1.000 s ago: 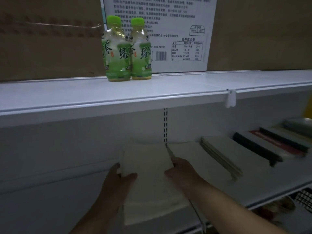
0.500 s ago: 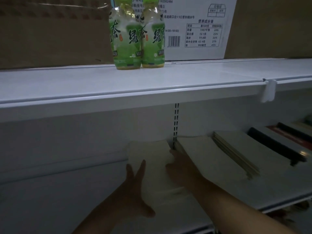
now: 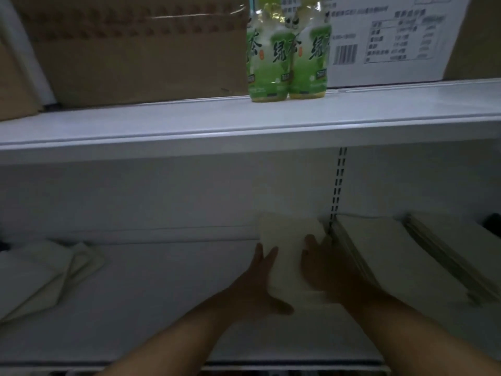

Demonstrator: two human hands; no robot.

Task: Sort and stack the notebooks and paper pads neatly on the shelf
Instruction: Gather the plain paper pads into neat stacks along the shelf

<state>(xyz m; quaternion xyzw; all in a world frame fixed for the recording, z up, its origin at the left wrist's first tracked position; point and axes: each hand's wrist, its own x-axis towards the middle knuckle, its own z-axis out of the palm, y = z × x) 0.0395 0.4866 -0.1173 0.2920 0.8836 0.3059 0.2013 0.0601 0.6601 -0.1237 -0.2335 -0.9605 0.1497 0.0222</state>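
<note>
A pale paper pad [image 3: 287,248] lies on the lower white shelf [image 3: 162,289], its far end near the back wall. My left hand [image 3: 257,283] presses flat against the pad's left edge with straight fingers. My right hand [image 3: 322,270] rests on the pad's right side, fingers spread over its top. To the right sits a stack of pale notebooks [image 3: 379,256], and past it a second stack [image 3: 447,245]. At the far left lie several loose pale pads [image 3: 46,270], fanned out.
Two green tea bottles [image 3: 287,50] stand on the upper shelf [image 3: 244,123], with brown cardboard boxes [image 3: 130,55] behind them and a white printed label [image 3: 393,39]. A slotted shelf upright [image 3: 339,183] runs down the back wall. A dark object [image 3: 493,222] shows at the right edge.
The view has swung left, showing the loose pads at far left. My left hand went from gripping the pad's edge to pressing flat against it. The pad has slid back towards the wall.
</note>
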